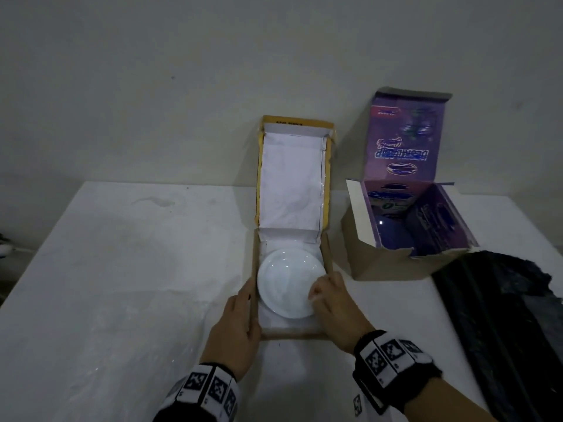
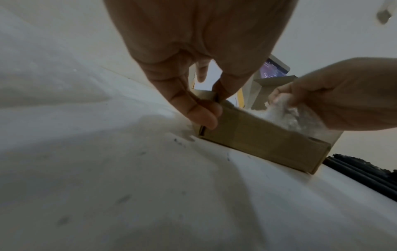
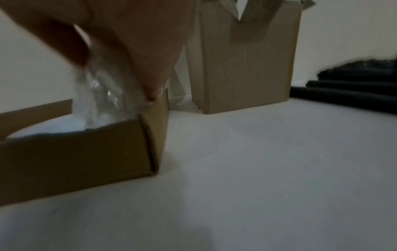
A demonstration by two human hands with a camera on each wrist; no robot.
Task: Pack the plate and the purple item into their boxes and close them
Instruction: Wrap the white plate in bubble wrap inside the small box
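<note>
Over the flat box, our left hand grips its wall while our right hand pinches clear wrap; tugging could tip the plate.

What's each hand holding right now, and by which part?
Left hand pinches the flat box at its left wall's near corner. Right hand grips clear plastic wrap bunched above the plate.

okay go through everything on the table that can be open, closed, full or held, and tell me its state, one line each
flat brown box: lid up, plate inside
plate: lying in the box
clear wrap: pinched by right hand
purple box: flaps open, purple item inside
purple item: sitting in its box
left hand: gripping box wall
right hand: gripping wrap
</note>
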